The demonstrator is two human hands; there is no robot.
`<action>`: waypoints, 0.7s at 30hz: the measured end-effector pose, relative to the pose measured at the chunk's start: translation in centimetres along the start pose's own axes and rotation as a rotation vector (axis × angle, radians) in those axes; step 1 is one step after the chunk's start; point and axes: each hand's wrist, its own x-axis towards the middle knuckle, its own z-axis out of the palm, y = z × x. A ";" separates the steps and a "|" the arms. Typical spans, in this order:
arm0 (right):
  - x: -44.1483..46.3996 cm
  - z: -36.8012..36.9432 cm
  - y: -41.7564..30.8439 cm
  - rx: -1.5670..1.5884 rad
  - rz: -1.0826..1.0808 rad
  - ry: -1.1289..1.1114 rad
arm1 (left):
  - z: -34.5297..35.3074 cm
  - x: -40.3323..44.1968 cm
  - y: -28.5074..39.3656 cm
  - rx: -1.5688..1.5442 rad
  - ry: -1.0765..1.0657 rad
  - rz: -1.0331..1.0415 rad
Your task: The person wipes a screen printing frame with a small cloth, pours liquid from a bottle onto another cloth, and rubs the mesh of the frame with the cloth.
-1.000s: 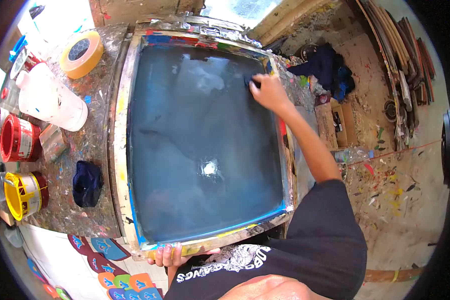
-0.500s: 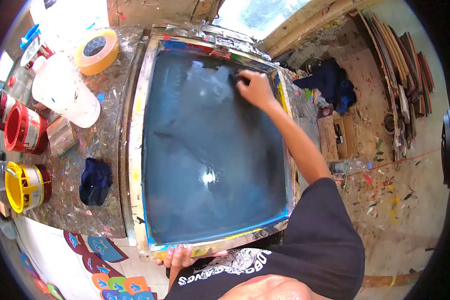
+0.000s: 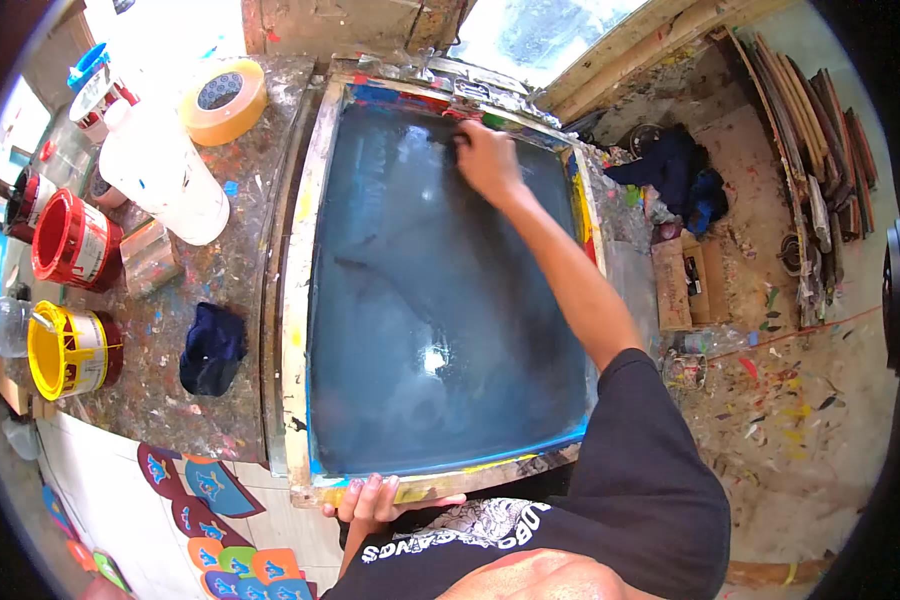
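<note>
A wooden-framed printing screen (image 3: 450,330) lies in front of me, its dark blue-grey mesh wet and shiny in places. My left hand (image 3: 370,499) grips the near wooden edge of the frame, fingers on top. My right hand (image 3: 487,165) is over the far part of the mesh, close to the far edge. Its fingers are closed around something small and dark, mostly hidden, possibly a wad of cloth. A dark streak runs down the mesh below that hand. Blue, red and yellow paint stains mark the frame's inner borders.
Left of the screen, the stained table holds a tape roll (image 3: 223,102), a white bottle (image 3: 165,175), a red paint tub (image 3: 75,240), a yellow paint tub (image 3: 73,350) and a dark blue cloth (image 3: 213,349). At right are a cardboard box (image 3: 705,280) and stacked boards (image 3: 820,150).
My right hand has moved across the mesh, a little left and toward the far edge. My left hand stays on the frame. The whole view has shifted slightly.
</note>
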 end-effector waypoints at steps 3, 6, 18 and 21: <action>0.7 2.7 -5.4 0.252 -0.211 -0.083 | -0.1 0.0 0.2 0.010 -0.014 0.004; 1.0 2.8 -6.3 0.323 -0.273 -0.195 | -0.4 0.0 0.1 0.012 -0.030 0.010; 0.1 -0.4 -3.4 0.103 -0.038 -0.110 | -0.4 -0.3 0.5 0.032 -0.057 -0.012; 3.3 2.9 -6.4 0.267 -0.307 -0.117 | -0.7 -0.2 0.7 0.030 -0.088 -0.013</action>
